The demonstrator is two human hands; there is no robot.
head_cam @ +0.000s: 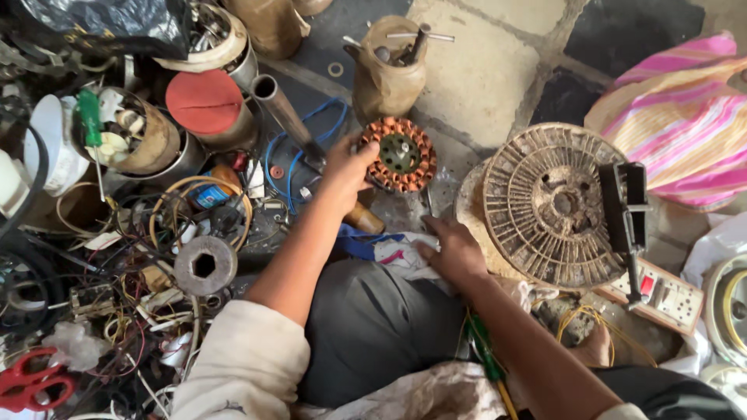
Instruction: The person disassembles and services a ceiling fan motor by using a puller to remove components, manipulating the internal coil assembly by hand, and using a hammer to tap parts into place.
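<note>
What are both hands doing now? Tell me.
Left hand: closed on the copper coil ring.
Right hand: open, resting on a cloth.

Stone-slab floor (482, 70), pale and dark patches; daylight; pink striped cloth (685, 117) at right.

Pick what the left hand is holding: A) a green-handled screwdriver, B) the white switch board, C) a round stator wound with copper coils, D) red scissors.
C: the left hand has its grip on the edge of the round copper-wound stator, lifted above the stone floor.

The red scissors (31, 381) are cut off by the left edge.
</note>
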